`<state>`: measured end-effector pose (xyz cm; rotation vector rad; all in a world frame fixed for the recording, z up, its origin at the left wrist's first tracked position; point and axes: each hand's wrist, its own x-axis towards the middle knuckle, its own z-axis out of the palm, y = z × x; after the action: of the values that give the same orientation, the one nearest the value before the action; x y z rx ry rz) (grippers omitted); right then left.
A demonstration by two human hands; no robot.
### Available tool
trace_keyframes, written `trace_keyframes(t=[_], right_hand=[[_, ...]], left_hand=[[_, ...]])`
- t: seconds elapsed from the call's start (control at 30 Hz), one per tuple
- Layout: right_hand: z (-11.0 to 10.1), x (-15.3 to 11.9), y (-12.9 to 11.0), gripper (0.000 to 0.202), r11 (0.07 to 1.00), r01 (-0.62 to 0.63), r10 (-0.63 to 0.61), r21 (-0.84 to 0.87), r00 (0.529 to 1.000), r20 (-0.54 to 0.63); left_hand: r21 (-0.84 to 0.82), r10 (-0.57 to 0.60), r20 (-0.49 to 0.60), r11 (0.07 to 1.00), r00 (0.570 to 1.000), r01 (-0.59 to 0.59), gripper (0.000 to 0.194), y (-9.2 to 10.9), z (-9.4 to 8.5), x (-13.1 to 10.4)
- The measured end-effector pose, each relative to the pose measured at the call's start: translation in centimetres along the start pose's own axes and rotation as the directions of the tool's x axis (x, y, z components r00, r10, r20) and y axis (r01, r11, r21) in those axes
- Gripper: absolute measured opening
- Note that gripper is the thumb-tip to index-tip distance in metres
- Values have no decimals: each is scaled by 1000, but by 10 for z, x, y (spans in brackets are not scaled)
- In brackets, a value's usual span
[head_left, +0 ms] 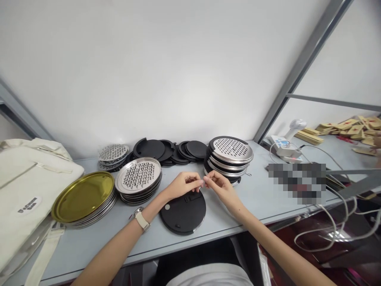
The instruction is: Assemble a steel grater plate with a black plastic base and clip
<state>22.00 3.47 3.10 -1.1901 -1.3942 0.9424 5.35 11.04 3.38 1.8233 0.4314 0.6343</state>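
Note:
A round black disc (pixel 181 216) lies flat near the table's front edge, with a pale dot and a small slot on its face. Over its far right rim, my left hand (pixel 187 186) and my right hand (pixel 220 187) meet fingertip to fingertip. Both are closed in a pinch; whatever is between the fingers is too small to make out. Just behind my right hand stands a stack of round grater plates (pixel 230 153) in black holders. To the left of my left hand is another pile of silver grater plates (pixel 139 176).
Gold-coloured round plates (pixel 85 196) are stacked at the left beside a cream bag (pixel 26 190). Black round holders (pixel 153 150) lie along the wall, next to small perforated plates (pixel 113 153). A white device (pixel 285 145), cables and wooden pieces (pixel 354 129) lie at the right.

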Motion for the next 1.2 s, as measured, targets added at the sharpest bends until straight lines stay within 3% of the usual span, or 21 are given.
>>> trace_keyframes(t=[0.13,0.27,0.33,0.43,0.53,1.2], right_hand=[[0,1,-4,37,999,-36,36,20,999,10],[-6,2,-5,41,992,-103,88,78,981,175],[-12,2,-4,41,988,-148,131,39,952,278],[-20,2,-1,41,970,-233,241,-72,872,427],[-25,2,1,40,956,-268,291,-118,820,493],[-22,11,11,33,957,-290,246,7,824,511]], left_hand=[[5,-19,95,1000,995,19,31,5,1,-1],[-1,-28,170,1000,985,28,31,5,2,-2],[9,-15,146,1000,989,13,33,1,0,-1],[35,-2,73,999,997,-1,34,-5,-5,0],[48,-10,25,999,1000,9,34,-9,-9,1],[92,-33,23,995,999,31,31,-9,-7,1]])
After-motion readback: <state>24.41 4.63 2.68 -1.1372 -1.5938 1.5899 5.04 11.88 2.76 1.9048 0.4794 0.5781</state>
